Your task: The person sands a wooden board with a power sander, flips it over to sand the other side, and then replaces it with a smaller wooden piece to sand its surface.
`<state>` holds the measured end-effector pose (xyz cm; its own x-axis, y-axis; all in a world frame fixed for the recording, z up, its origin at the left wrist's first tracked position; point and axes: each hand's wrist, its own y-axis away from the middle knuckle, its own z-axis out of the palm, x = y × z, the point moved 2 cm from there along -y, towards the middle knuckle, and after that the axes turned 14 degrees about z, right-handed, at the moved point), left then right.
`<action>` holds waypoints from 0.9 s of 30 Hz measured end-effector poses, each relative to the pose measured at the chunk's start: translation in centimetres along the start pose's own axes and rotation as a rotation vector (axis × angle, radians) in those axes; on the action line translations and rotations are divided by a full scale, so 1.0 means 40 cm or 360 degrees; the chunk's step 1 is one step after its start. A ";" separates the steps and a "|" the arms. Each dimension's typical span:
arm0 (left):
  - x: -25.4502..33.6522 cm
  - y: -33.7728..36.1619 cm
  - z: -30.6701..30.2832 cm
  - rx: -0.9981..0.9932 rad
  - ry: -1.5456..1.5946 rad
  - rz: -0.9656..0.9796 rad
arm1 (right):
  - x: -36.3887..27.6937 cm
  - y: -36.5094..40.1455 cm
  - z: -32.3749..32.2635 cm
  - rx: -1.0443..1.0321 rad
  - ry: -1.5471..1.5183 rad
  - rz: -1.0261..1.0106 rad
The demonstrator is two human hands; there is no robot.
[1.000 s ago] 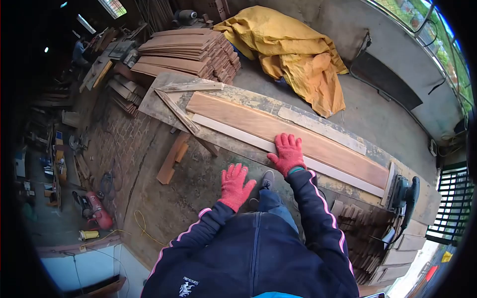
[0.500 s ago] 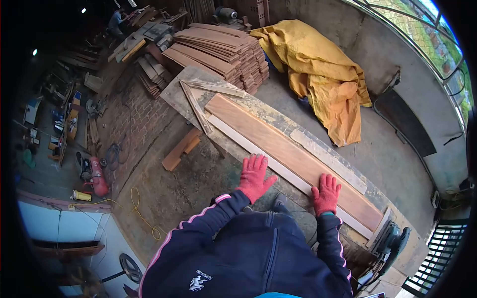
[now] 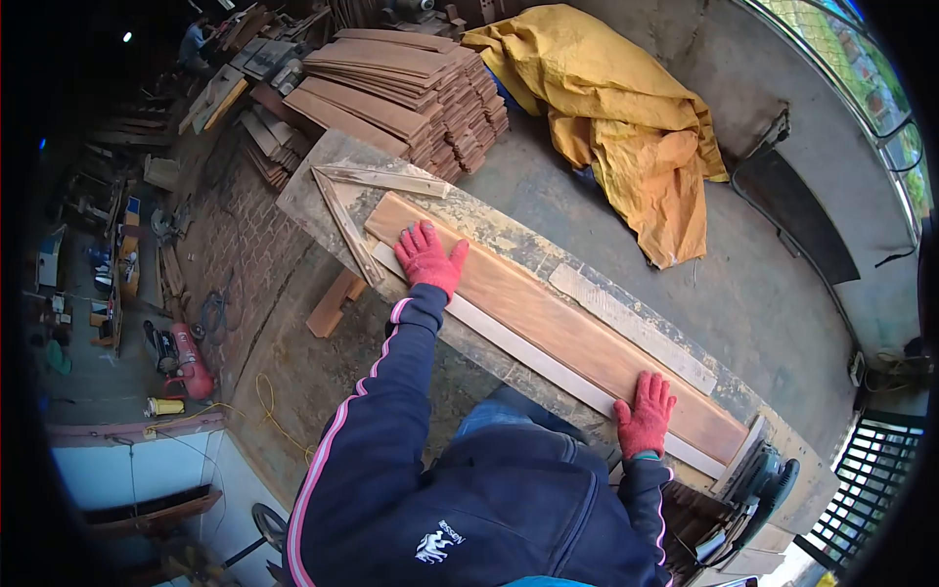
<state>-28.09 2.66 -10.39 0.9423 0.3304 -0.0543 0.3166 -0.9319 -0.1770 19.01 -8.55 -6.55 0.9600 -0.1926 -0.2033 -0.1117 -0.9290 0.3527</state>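
A long reddish-brown wooden board [image 3: 548,311] lies flat along a worn workbench [image 3: 494,220]. My left hand [image 3: 428,259], in a red knit glove, rests on the board close to its far left end, fingers stretched out. In a matching glove, my right hand [image 3: 646,416] lies flat near the board's right end, fingers spread. A pale wooden strip [image 3: 543,364] runs along the board's near edge, and a short crosspiece [image 3: 740,453] stands at its right end. Just beyond that sits a dark green power sander [image 3: 768,479].
Two joined battens [image 3: 344,220] form an angle at the bench's far end. Behind stand stacked planks [image 3: 411,93] and a yellow tarp [image 3: 626,117]. A red cylinder [image 3: 192,362] and yellow cord [image 3: 266,401] are on the left. Another person [image 3: 193,44] is far back.
My left hand has reached forward and left, from beside the bench's near edge onto the board's far end. My right hand stays on the board near its right end. The view has shifted slightly.
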 end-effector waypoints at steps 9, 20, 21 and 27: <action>-0.054 -0.045 0.034 0.0004 -0.0149 -0.0183 | -0.022 -0.002 -0.038 -0.0030 -0.0062 0.0117; 0.454 0.263 -0.060 -0.0166 0.0128 0.0768 | 0.506 0.182 -0.305 0.0994 0.0085 0.0879; 0.497 0.288 -0.080 -0.0155 0.0116 0.0751 | 0.573 0.202 -0.338 0.1024 0.0214 0.1053; 0.825 0.503 -0.155 -0.0465 0.0353 0.1030 | 0.933 0.295 -0.366 0.0605 -0.0054 0.1542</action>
<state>10.04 -6.14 -9.66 0.9404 -0.3071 0.1461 -0.3221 -0.9421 0.0931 57.29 -22.08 3.40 0.4089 -0.9125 -0.0145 -0.9100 -0.4089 0.0686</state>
